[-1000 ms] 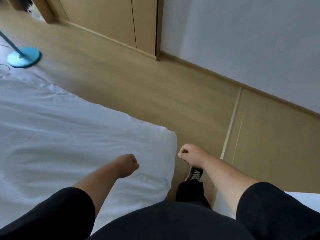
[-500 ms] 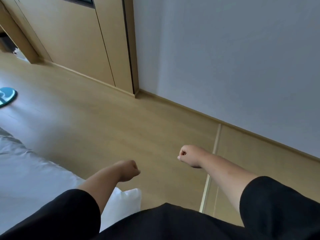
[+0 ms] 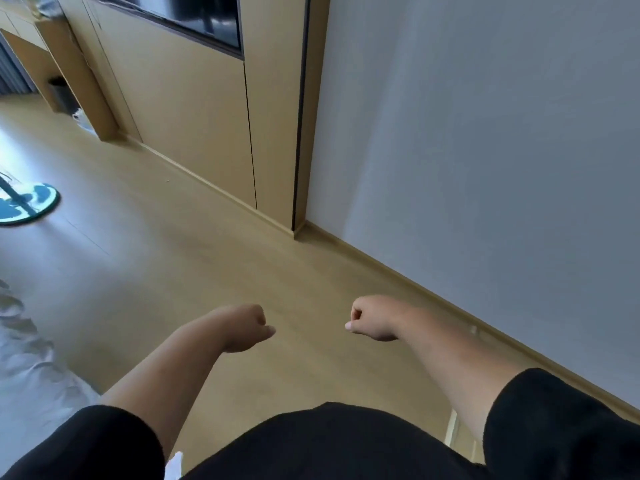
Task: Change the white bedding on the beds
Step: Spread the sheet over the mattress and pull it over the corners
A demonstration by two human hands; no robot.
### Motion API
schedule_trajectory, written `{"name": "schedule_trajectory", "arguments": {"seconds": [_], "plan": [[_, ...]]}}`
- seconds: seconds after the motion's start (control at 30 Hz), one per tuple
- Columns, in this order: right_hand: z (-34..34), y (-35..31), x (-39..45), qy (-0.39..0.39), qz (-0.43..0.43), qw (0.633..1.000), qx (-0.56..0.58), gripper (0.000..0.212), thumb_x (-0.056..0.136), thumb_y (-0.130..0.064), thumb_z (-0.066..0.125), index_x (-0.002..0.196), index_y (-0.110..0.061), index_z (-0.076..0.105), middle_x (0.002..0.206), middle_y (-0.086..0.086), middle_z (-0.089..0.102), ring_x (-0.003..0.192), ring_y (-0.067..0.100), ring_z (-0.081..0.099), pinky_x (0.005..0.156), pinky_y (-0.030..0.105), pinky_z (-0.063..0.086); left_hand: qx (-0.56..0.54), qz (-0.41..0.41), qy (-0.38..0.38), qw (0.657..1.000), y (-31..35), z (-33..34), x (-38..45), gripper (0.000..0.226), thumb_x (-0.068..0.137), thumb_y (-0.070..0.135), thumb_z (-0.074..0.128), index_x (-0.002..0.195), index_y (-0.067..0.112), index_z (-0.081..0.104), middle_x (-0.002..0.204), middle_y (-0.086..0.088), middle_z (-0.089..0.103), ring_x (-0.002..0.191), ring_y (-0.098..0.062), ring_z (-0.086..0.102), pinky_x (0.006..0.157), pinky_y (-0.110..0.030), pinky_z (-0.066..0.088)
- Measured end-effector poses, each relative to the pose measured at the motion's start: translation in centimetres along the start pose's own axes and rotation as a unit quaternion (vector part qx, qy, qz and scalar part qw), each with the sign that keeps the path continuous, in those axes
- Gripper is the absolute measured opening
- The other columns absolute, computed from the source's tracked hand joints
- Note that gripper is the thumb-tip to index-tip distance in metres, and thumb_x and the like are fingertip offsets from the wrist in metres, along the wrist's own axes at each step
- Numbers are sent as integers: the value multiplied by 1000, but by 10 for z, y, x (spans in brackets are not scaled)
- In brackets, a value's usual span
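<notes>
both hands empty. left hand (image 3: 244,327) is curled into a fist over the bare floor, grasping nothing. right hand (image 3: 372,318) same, fist clenched, nothing in it, thumb tip poking out toward the left. hands are near each other, apart, not touching, both out in front of the torso in black sleeves.

task thing: white bedding (image 3: 24,368) shows only at the far left edge, rumpled/wrinkled, well apart from both hands. a small white scrap (image 3: 175,462) peeks out at bottom beside the left sleeve, prob. a corner of the bed/sheet, can't tell which. no full bed in view, so can't tell if that bedding is on a mattress or pulled off.

rest: wood floor (image 3: 207,271), grey wall (image 3: 485,168) on the right w/ wood skirting, wood wall panels (image 3: 180,116) w/ a dark screen (image 3: 194,19) mounted up top, round teal base w/ a pole (image 3: 24,206) on the floor at left, dark bin (image 3: 62,97) far back.

progress, my read: head faces away from the bed toward wall and floor, hands carry nothing, so looks like a walking/transit bit between steps, not active sheet work. wrinkles suggest bedding isn't smoothed/finished, or is the old set. can't tell old vs fresh. no fresh linen visible. left to do, as far as shown: most of it, i.e. get hold of bedding, strip or spread, tuck, smooth.
</notes>
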State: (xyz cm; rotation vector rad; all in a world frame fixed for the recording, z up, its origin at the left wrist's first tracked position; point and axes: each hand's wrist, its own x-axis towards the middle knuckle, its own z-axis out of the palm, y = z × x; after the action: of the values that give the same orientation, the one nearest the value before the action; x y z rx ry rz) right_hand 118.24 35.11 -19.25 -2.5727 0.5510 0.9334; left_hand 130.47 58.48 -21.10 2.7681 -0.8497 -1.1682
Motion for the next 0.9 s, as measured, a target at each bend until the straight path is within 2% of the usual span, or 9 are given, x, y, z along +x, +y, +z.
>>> {"name": "schedule_trajectory", "arguments": {"seconds": [0.07,0.13,0.23,0.3,0.43,0.57,0.73,0.9], "plan": [[-40,-25,18,19,-16,1000,10,48,100,-41,53,120,1,62,124,20,65,93,37,62,84,41,51,8,-10,32,999,-21,-41,15,50,99,56,45,135,23,52,134,-1,59,120,-23,56,92,-31,44],[-77,-52,34,39,-31,998,24,43,100,-42,53,118,-5,64,121,14,68,109,31,64,94,44,51,-2,-23,58,998,-44,-81,28,51,97,59,46,134,25,53,132,1,60,118,-23,57,94,-32,46],[-120,-91,68,44,-54,998,5,35,98,-45,54,114,-16,65,116,4,70,107,23,64,95,41,52,-34,-38,87,995,-79,-131,45,49,96,60,47,131,27,54,126,3,62,110,-20,59,94,-34,48],[-142,-118,99,33,-72,997,-20,35,98,-46,54,114,-18,65,116,2,69,107,22,64,95,41,52,-58,-48,95,993,-103,-152,58,47,95,60,47,130,28,54,124,5,62,106,-18,60,94,-33,49],[-186,-183,174,14,-100,992,-74,38,99,-47,54,117,-16,64,116,5,69,107,23,63,94,41,52,-76,-95,69,990,-168,-175,86,51,96,61,46,133,27,53,128,5,62,114,-19,59,95,-31,46],[-224,-254,265,-12,-141,984,-109,34,98,-48,54,116,-21,62,114,-1,67,105,20,62,91,37,51,-115,-163,50,979,-246,-203,116,54,94,63,48,134,26,53,130,4,61,117,-18,58,96,-30,46],[-276,-374,387,-48,-227,958,-169,33,98,-50,52,116,-24,60,115,-3,65,101,18,61,91,39,52,-181,-266,85,943,-348,-259,146,49,97,58,47,131,23,55,128,2,62,113,-18,59,93,-29,46],[-316,-520,459,-73,-334,904,-258,34,99,-48,52,117,-20,61,115,2,66,102,22,60,88,35,50,-280,-361,135,879,-426,-304,130,38,97,55,48,122,28,57,122,7,64,108,-14,59,93,-31,47]]}}
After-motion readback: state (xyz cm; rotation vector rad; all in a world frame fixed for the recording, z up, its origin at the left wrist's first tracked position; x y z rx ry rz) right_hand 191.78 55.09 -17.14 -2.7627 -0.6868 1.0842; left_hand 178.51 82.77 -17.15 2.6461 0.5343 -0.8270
